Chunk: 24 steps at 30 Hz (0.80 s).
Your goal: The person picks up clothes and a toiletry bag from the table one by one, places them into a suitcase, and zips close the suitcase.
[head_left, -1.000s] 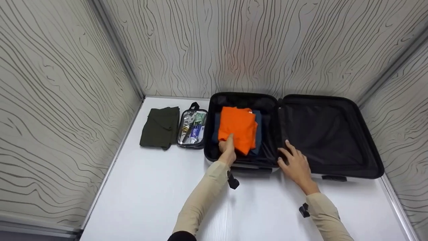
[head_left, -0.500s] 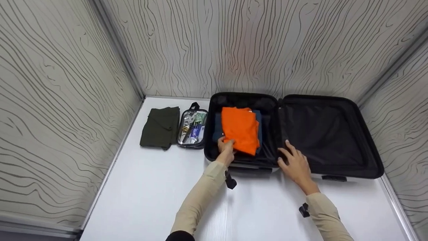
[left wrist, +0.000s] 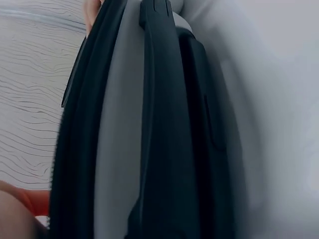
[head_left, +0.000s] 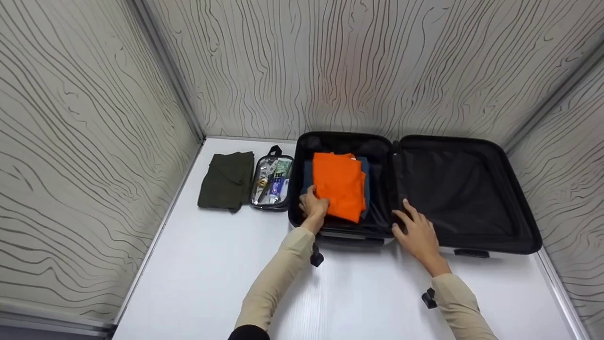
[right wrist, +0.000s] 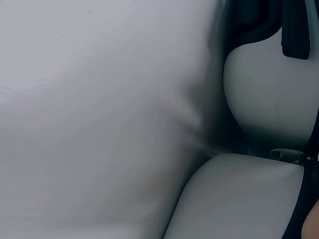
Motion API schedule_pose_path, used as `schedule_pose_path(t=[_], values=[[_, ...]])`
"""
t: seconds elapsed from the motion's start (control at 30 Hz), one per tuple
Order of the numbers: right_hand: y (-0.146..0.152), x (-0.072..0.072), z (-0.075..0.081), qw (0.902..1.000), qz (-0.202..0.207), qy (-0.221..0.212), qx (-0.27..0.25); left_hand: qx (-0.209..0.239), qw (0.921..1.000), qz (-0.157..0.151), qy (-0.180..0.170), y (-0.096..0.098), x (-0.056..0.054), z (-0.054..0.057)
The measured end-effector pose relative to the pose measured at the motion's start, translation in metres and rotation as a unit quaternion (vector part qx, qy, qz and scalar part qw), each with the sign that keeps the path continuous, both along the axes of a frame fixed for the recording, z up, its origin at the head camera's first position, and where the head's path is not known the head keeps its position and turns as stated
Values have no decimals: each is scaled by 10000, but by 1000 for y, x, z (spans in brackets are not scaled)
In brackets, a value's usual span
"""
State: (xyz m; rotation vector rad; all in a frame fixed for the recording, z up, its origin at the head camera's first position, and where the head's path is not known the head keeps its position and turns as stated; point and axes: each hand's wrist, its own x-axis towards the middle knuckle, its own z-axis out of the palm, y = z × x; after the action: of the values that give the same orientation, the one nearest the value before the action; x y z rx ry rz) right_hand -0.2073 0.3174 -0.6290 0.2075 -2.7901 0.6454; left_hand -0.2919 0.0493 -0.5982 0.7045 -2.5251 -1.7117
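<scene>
In the head view a folded orange garment (head_left: 337,184) lies over a folded blue garment (head_left: 365,189) inside the left half of an open black-lined suitcase (head_left: 377,219). My left hand (head_left: 313,207) reaches into that half at the front left. Its fingers are apart, touching the orange garment's lower left edge and the blue cloth beside it. My right hand (head_left: 418,234) rests with loosely spread fingers at the front of the hinge between the two halves. The left wrist view shows mostly the suitcase's side and black handle (left wrist: 169,129), with a bit of orange cloth (left wrist: 39,201).
Left of the suitcase stands a clear travel pouch (head_left: 272,182) holding toiletries. A folded dark green garment (head_left: 226,181) lies beyond it on the white table (head_left: 203,274). The suitcase lid half (head_left: 457,189) lies open to the right. Patterned walls (head_left: 358,66) close in the sides and back.
My left hand has let go of the orange garment's front left corner and moved slightly left. The garment has shifted a little to the right. My right hand has stayed put.
</scene>
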Motion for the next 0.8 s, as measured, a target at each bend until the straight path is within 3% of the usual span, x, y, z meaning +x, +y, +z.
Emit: schedule_pose_path(t=[0.27, 0.5, 0.63, 0.8], values=[[1, 0, 0, 10000, -10, 31, 48, -876, 9941, -569, 288, -4, -4, 5], [1, -1, 0, 10000, 11, 3, 49, -1744, 9695, -1628, 558, -10, -3, 7], [1, -1, 1, 10000, 23, 48, 29, -1807, 9592, -2077, 644, -11, -1, 7], [-1, 0, 1, 10000, 30, 36, 1, -1632, 9531, -2492, 538, -12, 3, 1]])
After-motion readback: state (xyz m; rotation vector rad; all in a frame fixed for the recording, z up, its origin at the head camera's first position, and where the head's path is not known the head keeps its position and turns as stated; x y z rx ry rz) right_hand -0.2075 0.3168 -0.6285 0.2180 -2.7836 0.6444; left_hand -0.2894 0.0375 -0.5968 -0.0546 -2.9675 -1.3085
